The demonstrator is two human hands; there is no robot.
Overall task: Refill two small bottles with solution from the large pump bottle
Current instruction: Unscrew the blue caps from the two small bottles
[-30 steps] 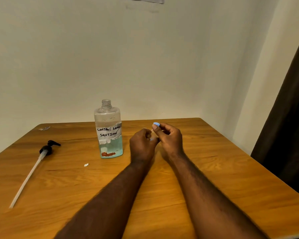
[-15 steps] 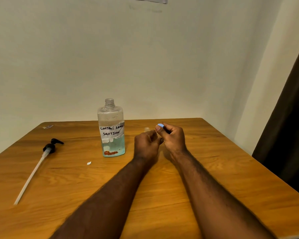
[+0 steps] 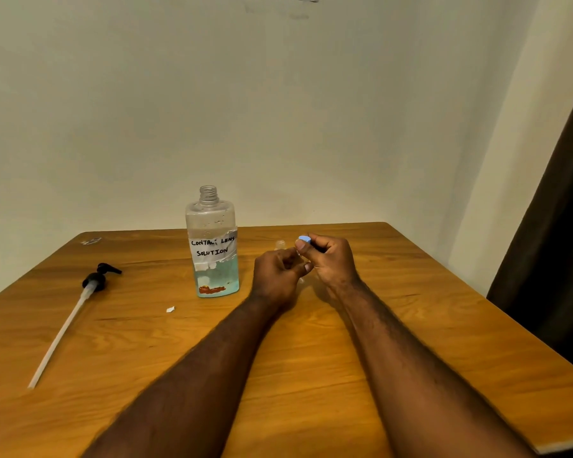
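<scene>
Clearly the right hand (image 3: 331, 262) pinches a blue cap (image 3: 304, 239) and the left hand (image 3: 277, 276) curls by a small bottle (image 3: 280, 244) — gripping it or not, I cannot tell — so a nudge could tip it, or the uncapped large bottle (image 3: 212, 249) beside them on the desk (image 3: 411, 325).

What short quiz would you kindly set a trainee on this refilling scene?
1. True or false: the pump is screwed onto the large bottle.
2. What does the right hand pinch? A) a blue cap B) a spoon C) the pump
3. Fill in: the bottle's label reads "Contact lens ____".
Key: 1 false, it lies on the table; 2 A; 3 solution.
</scene>
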